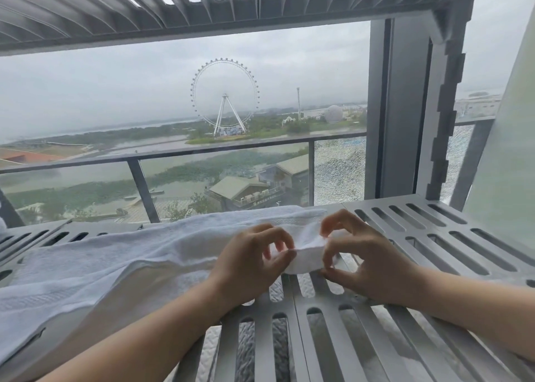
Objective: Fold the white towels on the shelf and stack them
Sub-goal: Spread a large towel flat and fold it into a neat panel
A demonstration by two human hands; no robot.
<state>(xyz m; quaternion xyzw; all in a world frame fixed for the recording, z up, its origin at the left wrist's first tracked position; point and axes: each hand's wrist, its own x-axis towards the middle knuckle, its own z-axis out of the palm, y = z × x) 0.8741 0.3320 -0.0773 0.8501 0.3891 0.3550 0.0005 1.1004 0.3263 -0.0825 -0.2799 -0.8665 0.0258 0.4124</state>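
Across the slatted shelf (434, 237) lies the white towel (86, 266), stretched leftward; your left hand (249, 263) and right hand (362, 260) both pinch its right end. Match those corners squarely, then carry them left.

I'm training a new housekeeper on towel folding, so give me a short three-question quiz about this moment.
1. How many hands pinch the end of the white towel? A) none B) one C) both
2. True or false: the towel is already folded into a neat square on the slatted shelf.
3. Fill in: away from the pinched end, the towel stretches toward the person's ____ side.
Key: 1 C, the left hand and right hand each pinch it. 2 False, it lies long and rumpled. 3 left.
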